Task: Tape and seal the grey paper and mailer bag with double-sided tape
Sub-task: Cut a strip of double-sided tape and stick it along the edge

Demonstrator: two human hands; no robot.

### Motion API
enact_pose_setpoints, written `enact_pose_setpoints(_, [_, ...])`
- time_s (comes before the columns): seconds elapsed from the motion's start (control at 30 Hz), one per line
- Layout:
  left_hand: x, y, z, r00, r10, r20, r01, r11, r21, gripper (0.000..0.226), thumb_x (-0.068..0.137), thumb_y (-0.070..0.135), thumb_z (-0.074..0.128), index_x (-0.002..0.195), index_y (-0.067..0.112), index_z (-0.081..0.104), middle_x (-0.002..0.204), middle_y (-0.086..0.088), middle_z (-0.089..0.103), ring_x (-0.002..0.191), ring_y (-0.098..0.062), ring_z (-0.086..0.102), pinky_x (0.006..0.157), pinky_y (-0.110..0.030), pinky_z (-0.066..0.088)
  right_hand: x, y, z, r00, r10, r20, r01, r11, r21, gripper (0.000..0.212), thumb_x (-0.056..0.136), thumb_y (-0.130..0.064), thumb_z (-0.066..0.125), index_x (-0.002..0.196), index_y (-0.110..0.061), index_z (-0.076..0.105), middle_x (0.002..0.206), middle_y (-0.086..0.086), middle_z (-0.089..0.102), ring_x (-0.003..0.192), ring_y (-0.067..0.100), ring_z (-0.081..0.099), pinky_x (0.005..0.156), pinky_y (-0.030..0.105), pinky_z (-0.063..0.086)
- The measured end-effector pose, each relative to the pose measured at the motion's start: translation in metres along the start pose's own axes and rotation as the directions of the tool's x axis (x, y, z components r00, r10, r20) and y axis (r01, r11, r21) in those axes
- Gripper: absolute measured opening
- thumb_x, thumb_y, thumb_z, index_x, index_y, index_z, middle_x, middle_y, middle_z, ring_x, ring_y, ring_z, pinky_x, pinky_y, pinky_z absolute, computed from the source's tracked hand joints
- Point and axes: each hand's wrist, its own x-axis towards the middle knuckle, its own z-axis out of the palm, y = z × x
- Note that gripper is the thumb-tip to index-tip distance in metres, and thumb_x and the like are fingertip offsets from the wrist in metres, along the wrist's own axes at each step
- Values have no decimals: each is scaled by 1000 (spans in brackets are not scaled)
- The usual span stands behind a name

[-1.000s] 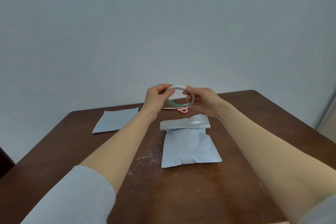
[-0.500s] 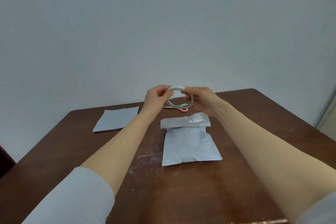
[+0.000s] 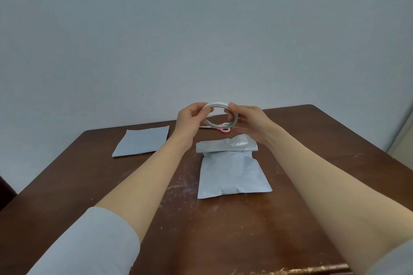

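A white roll of double-sided tape [image 3: 218, 105] with a green inner ring is held upright in the air above the far part of the table. My left hand [image 3: 188, 119] grips its left side and my right hand [image 3: 250, 121] pinches its right side. Below them the grey mailer bag [image 3: 232, 174] lies flat on the brown table [image 3: 89, 181], its top flap [image 3: 225, 146] folded over. A sheet of grey paper [image 3: 143, 143] lies flat at the far left of the table.
Pink-handled scissors [image 3: 223, 129] lie on the table behind the tape roll, partly hidden by my hands. A plain wall rises behind the table's far edge. White scuffs mark the wood left of the bag.
Both hands have raised the tape roll slightly and hold it a little more upright. The bag, the paper and the scissors have not moved.
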Motion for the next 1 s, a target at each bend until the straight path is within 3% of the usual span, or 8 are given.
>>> enact_pose_setpoints(0.17, [-1, 0, -2, 998, -70, -3, 68, 976, -207, 12, 96, 9, 54, 99, 13, 64, 97, -2, 69, 93, -13, 60, 63, -20, 51, 0, 2, -2, 999, 9, 50, -13, 996, 91, 23, 93, -32, 61, 91, -12, 72, 80, 2, 66, 87, 21, 59, 102, 43, 44])
enact_pose_setpoints(0.27, [-2, -2, -3, 995, -97, 14, 98, 969, -225, 12, 96, 10, 53, 99, 15, 64, 98, -2, 70, 100, -15, 62, 71, -25, 53, 1, 1, -3, 998, 9, 67, -14, 997, 73, 22, 94, -31, 59, 93, -13, 72, 81, 2, 66, 90, 22, 58, 107, 46, 42])
enact_pose_setpoints(0.37, [0, -2, -1, 999, -21, -26, 20, 999, -48, 10, 94, 14, 58, 101, 18, 65, 101, 0, 69, 105, -15, 63, 85, -29, 54, 1, 1, -2, 998, -13, 64, 10, 999, 53, 23, 95, -30, 59, 88, -12, 70, 77, 2, 64, 89, 23, 55, 107, 48, 41])
enact_pose_setpoints(0.5, [4, 8, 2, 985, 174, 14, -173, 960, 219, 13, 89, 14, 64, 93, 24, 70, 93, 13, 68, 97, -8, 62, 91, -22, 47, 1, 3, -2, 997, -53, 61, 55, 998, -31, 23, 93, -28, 61, 84, -8, 65, 75, 0, 64, 85, 20, 57, 105, 46, 44])
enact_pose_setpoints(0.7, [1, 6, 6, 977, 212, -30, -194, 937, 291, 18, 89, 11, 63, 90, 26, 72, 102, 7, 66, 101, -9, 60, 91, -20, 46, -5, 3, -1, 988, -82, 133, 97, 989, -113, 23, 95, -21, 58, 80, -7, 69, 73, -2, 64, 75, 12, 59, 94, 36, 45])
enact_pose_setpoints(0.8, [-5, 4, 13, 968, 223, -119, -174, 929, 325, 17, 86, 17, 68, 102, 22, 73, 108, 5, 63, 96, -6, 60, 83, -9, 43, -4, 5, 3, 988, -142, 55, 150, 970, -190, 22, 94, -21, 60, 79, -12, 71, 71, -4, 66, 71, 7, 59, 86, 27, 45])
enact_pose_setpoints(0.93, [-11, 7, 22, 967, 198, -162, -126, 920, 370, 27, 83, 21, 71, 110, 15, 71, 111, 3, 62, 88, -4, 59, 83, -15, 41, -8, 5, 13, 974, -221, -45, 202, 944, -260, 13, 93, -15, 61, 88, -8, 71, 75, -1, 67, 62, -4, 61, 63, 9, 46])
enact_pose_setpoints(1.0, [-12, 10, 25, 966, 183, -182, -104, 921, 375, 28, 84, 21, 71, 110, 13, 72, 111, 1, 65, 89, -4, 58, 83, -15, 40, -11, 5, 15, 966, -250, -59, 226, 935, -272, 11, 92, -12, 62, 92, -5, 71, 77, 2, 67, 66, 1, 62, 63, 8, 48])
